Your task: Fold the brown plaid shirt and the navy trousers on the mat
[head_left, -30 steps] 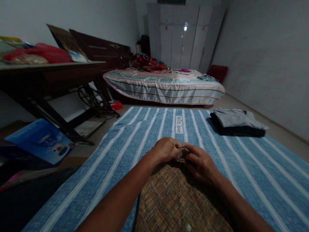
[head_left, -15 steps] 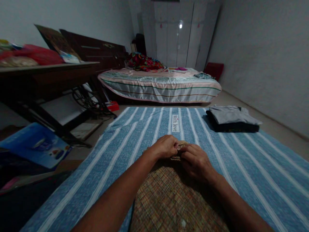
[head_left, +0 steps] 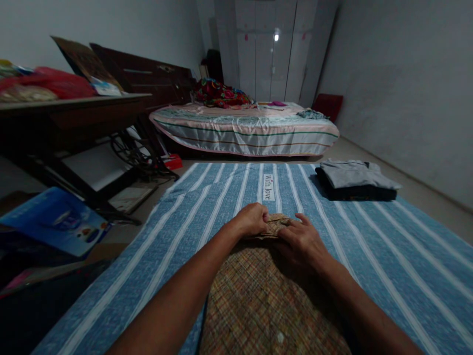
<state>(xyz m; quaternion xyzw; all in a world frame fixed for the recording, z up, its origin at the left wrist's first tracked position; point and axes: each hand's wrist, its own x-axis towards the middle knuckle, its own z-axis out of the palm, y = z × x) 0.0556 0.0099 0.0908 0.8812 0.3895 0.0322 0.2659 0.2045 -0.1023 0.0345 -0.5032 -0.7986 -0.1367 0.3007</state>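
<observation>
A brown checked shirt (head_left: 273,296) lies folded in front of me, its collar end pointing away. My left hand (head_left: 253,218) is closed, pinching the left side of the collar (head_left: 275,224). On the other side of the collar, my right hand (head_left: 303,239) grips the fabric between thumb and fingers, with one finger lifted. The right thumb is mostly hidden. Between the two hands a strip of the collar shows. Under the shirt spreads a blue and white striped cloth (head_left: 207,212) with a "With love" label (head_left: 269,187).
Folded grey and black clothes (head_left: 358,180) sit at the far right of the striped cloth. Beyond is a bed (head_left: 244,130) with a red floral bundle (head_left: 221,93). To the left stand a sewing-machine table (head_left: 74,103) and a blue bag (head_left: 55,222).
My hands have moved slightly apart at the collar, showing more of it. A finger of my right hand has lifted. The dark gap at the collar no longer shows.
</observation>
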